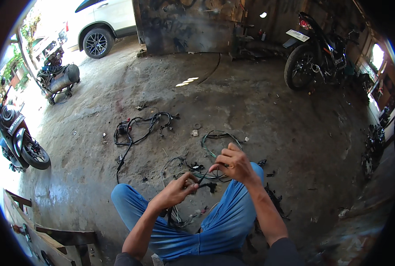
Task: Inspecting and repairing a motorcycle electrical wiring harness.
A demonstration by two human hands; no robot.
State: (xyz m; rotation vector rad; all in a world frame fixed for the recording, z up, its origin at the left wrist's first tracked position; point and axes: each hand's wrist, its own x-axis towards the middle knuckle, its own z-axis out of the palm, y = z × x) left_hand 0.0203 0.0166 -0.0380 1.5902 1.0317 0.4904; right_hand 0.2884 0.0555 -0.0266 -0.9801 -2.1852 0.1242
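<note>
My left hand (pixel 179 189) is closed around a black-wrapped stretch of wiring harness above my lap. A dark connector end (pixel 212 187) of the harness sticks out to its right. Higher and further right, my right hand (pixel 234 165) is closed, thumb and fingers pinched together. A thin black strip (pixel 203 178), tape or wire, runs between the two hands. Below and behind them spread loose wires (pixel 175 163), some green, grey and black. A green and black wire loop (pixel 211 134) lies on the floor just beyond my right hand.
A second black wiring harness (pixel 133 142) lies ahead on the left. Motorcycles stand at the left (pixel 22 137) and far right (pixel 308 57). An air compressor (pixel 64 80) and a white car (pixel 100 31) are at the far left. A wooden frame (pixel 69 236) stands near left.
</note>
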